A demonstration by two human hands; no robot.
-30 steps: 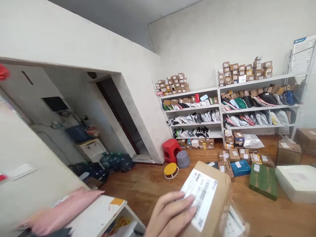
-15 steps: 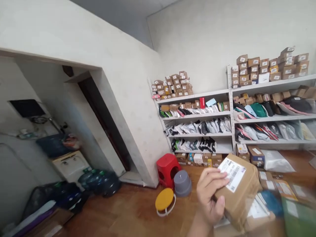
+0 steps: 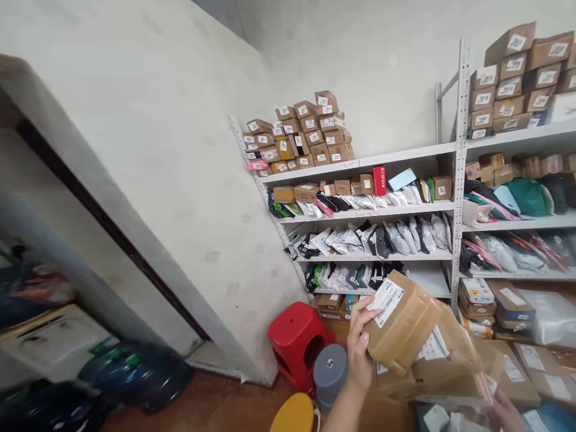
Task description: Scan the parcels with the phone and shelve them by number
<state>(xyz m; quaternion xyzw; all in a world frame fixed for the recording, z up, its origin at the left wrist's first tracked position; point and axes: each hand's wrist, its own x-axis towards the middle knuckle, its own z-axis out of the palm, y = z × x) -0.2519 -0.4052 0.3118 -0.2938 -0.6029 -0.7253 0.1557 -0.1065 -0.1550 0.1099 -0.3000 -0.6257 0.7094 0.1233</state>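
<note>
My left hand (image 3: 360, 348) is closed on a brown cardboard box (image 3: 405, 324). The thumb lies along the box's left side and the fingers rest by its white shipping label, which faces up and left. Behind and below that box is another brown parcel (image 3: 443, 345) with a pale label, its right side blurred. My right hand (image 3: 504, 411) shows only in part at the lower right, beside this parcel's blurred end. Its fingers are smeared, so I cannot make out its grip. Below lie parcels in clear and dark wrapping (image 3: 443, 417).
White metal shelves (image 3: 405, 157) hold boxes and bagged parcels. A red stool (image 3: 299, 336), a grey stool (image 3: 330, 369) and a yellow-seated stool (image 3: 292, 414) stand on the floor. Water bottles (image 3: 139, 372) lie at left. More labelled boxes (image 3: 533, 360) are at right.
The view has moved closer to the shelves and turned. The left hand still holds the box, now a little further left in view. My right hand and another parcel have come into sight.
</note>
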